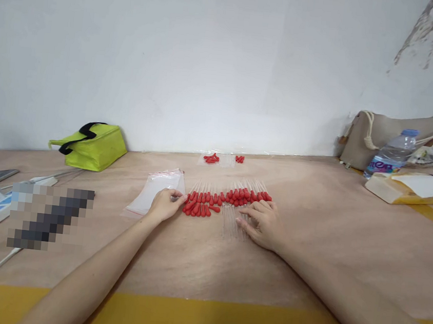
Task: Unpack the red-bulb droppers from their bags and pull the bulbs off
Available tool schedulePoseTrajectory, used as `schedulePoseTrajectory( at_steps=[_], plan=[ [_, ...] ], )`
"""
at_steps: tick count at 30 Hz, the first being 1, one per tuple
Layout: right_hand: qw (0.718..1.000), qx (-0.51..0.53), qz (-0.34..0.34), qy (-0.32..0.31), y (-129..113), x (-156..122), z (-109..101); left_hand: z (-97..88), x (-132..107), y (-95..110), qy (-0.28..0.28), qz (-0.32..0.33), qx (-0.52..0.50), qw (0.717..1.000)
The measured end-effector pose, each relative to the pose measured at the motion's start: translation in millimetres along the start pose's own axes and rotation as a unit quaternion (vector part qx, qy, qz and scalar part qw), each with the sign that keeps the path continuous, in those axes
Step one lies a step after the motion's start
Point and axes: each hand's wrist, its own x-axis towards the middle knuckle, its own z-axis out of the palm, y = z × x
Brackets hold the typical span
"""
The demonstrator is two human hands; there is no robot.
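Observation:
A row of glass droppers with red rubber bulbs (212, 198) lies across the middle of the table, their thin clear tubes pointing to the wall. In front of the row's left part rests a group of red bulbs (197, 210). My left hand (165, 204) is at the left end, its thumb and fingertips closed at a red bulb (187, 198). Over several clear tubes (228, 222) without visible bulbs, my right hand (264, 222) is spread, thumb and index finger apart, other fingers beside the red bulbs at the right end. A stack of clear zip bags (157, 189) lies beside my left hand.
Small bags with red pieces (211, 158) lie by the wall. To the left are a lime-green bag (98, 147), a phone (1, 176) and a blurred dark object (54, 217). A water bottle (391, 152), a beige bag (362, 138) and an open packet (387, 188) stand right.

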Motion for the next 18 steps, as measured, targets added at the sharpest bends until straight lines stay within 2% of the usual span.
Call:
schedulePoseTrajectory(
  at_steps=[3,6,9,11,13,15,18],
  plan=[
    [0.998,0.008,0.041,0.041,5.6,-0.5,4.1,0.5,6.2,4.2,-0.029,-0.014,0.025,0.999],
    [0.996,0.011,0.067,0.062,9.8,-1.1,7.4,0.3,9.8,8.0,-0.031,-0.034,0.046,0.998],
    [0.994,0.011,0.081,0.071,13.1,-1.1,9.4,-3.2,10.7,9.5,-0.009,-0.043,0.055,0.998],
    [0.993,0.021,0.084,0.076,15.2,-0.6,10.4,-6.9,8.7,10.6,0.031,-0.033,0.057,0.997],
    [0.991,0.04,0.09,0.095,16.7,0.0,10.9,-9.9,3.3,14.0,0.086,0.003,0.039,0.996],
    [0.986,0.055,0.097,0.121,16.9,0.5,10.1,-10.5,-6.1,21.0,0.13,0.071,0.009,0.989],
    [0.984,0.046,0.092,0.144,14.3,0.6,5.9,-5.3,-25.5,36.6,0.13,0.185,-0.003,0.974]
  ],
)
